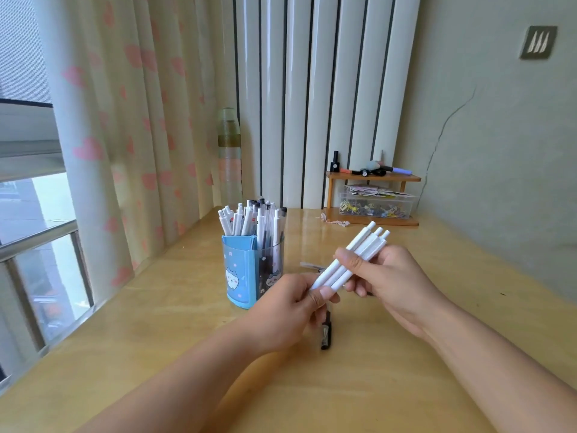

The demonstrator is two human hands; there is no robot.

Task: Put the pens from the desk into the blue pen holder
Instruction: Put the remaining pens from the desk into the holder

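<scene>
A bundle of three white pens (359, 254) slants up to the right above the desk, held at both ends. My right hand (393, 282) grips the middle of the bundle, and my left hand (293, 307) pinches its lower tips. The blue pen holder (240, 270) stands left of my hands, with several white and clear pens in it. Below my left hand, a black pen (326, 334) lies on the desk. Another clear pen (310, 266) lies behind my hands, mostly hidden.
The wooden desk (156, 323) meets a curtain and window on the left. A tall bottle (229, 151) stands behind the holder. At the back right, a small wooden shelf (373, 195) carries a clear box of clips and small items.
</scene>
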